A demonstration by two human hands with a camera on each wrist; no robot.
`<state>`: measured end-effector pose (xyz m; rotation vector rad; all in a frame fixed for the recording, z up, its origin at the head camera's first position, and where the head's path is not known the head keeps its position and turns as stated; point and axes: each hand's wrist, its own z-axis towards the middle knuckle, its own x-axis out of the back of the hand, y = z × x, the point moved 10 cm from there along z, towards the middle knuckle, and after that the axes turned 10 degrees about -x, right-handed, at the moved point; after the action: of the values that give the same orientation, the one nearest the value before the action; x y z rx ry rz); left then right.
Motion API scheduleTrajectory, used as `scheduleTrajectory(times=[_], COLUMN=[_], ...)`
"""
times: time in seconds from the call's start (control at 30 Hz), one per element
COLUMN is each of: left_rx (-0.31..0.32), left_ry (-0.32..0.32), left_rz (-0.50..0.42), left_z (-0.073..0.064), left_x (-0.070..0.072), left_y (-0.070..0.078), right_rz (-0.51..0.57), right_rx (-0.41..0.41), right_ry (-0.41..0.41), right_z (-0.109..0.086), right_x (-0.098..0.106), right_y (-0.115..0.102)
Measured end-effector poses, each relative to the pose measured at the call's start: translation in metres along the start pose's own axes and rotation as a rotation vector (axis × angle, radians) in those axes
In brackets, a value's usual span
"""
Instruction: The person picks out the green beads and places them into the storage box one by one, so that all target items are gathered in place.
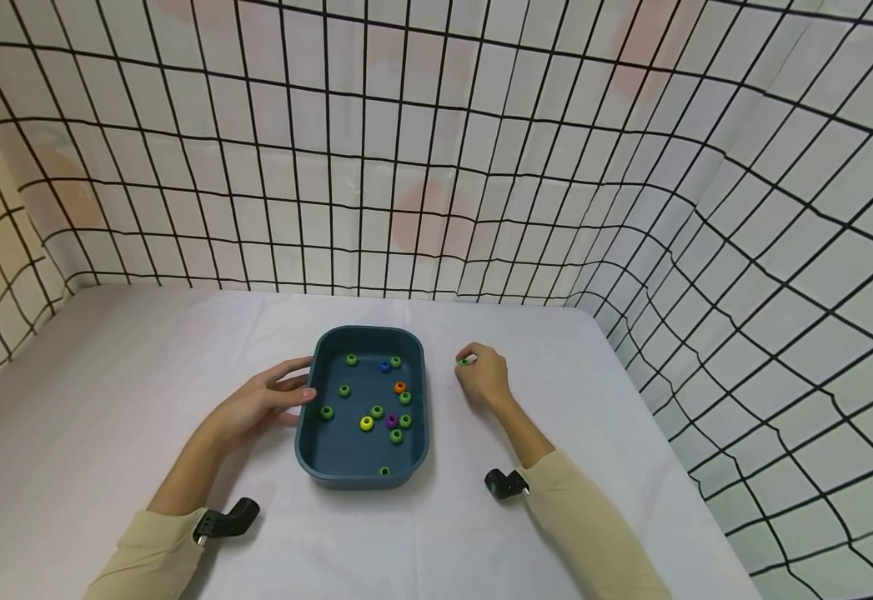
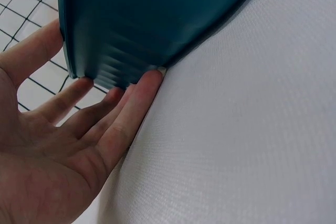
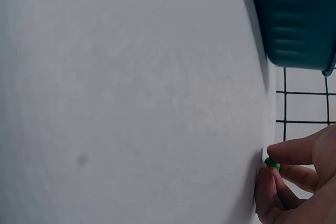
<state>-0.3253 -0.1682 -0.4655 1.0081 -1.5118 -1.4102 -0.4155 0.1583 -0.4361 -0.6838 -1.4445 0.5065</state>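
A dark blue tray [image 1: 346, 458] with rounded corners stands on the white cloth, holding several green beads [image 1: 344, 390] and a few others: a yellow bead [image 1: 366, 423], a purple bead [image 1: 392, 422], an orange bead [image 1: 400, 387] and a blue bead [image 1: 385, 367]. My left hand [image 1: 259, 404] rests against the tray's left side, thumb at the rim and fingers spread along the outer wall. To the right of the tray, my right hand [image 1: 484, 375] pinches a green bead [image 3: 272, 163] between thumb and fingertips, low by the cloth.
White cloth [image 1: 256, 550] covers the table. Behind it and along both sides rises a black wire grid [image 1: 361, 167] with white sheeting. A black wrist camera [image 1: 228, 518] sticks out from the left sleeve, another black camera [image 1: 506, 484] from the right.
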Motion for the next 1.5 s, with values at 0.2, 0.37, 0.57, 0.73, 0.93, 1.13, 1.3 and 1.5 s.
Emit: scheduleTrajectory(times=[0.2, 0.37, 0.57, 0.73, 0.93, 1.13, 1.3, 1.5], left_rx=[-0.004, -0.004, -0.006, 0.000, -0.005, -0.003, 0.005, 0.007], left_ry=[0.001, 0.002, -0.003, 0.003, 0.003, -0.003, -0.004, -0.004], left_rz=[0.001, -0.001, -0.001, -0.005, -0.001, -0.003, -0.004, 0.003], left_z=[0.000, -0.001, -0.001, -0.001, -0.001, 0.000, 0.000, 0.000], left_x=[0.001, 0.002, 0.000, 0.001, 0.002, 0.001, 0.000, 0.000], left_y=[0.001, 0.002, 0.002, 0.002, 0.002, 0.000, 0.000, -0.001], right_rz=[0.035, 0.090, 0.130, 0.121, 0.121, 0.110, 0.028, -0.082], right_rx=[0.067, 0.142, 0.243, 0.304, 0.318, 0.224, 0.155, 0.075], right_ry=[0.014, -0.036, -0.160, -0.231, -0.159, 0.092, 0.157, 0.114], right_z=[-0.012, -0.037, -0.070, -0.087, -0.076, -0.036, -0.009, 0.008], right_x=[0.005, 0.009, -0.002, -0.014, -0.010, 0.016, 0.031, 0.032], right_y=[-0.021, -0.060, -0.096, -0.107, -0.100, -0.060, -0.025, 0.006])
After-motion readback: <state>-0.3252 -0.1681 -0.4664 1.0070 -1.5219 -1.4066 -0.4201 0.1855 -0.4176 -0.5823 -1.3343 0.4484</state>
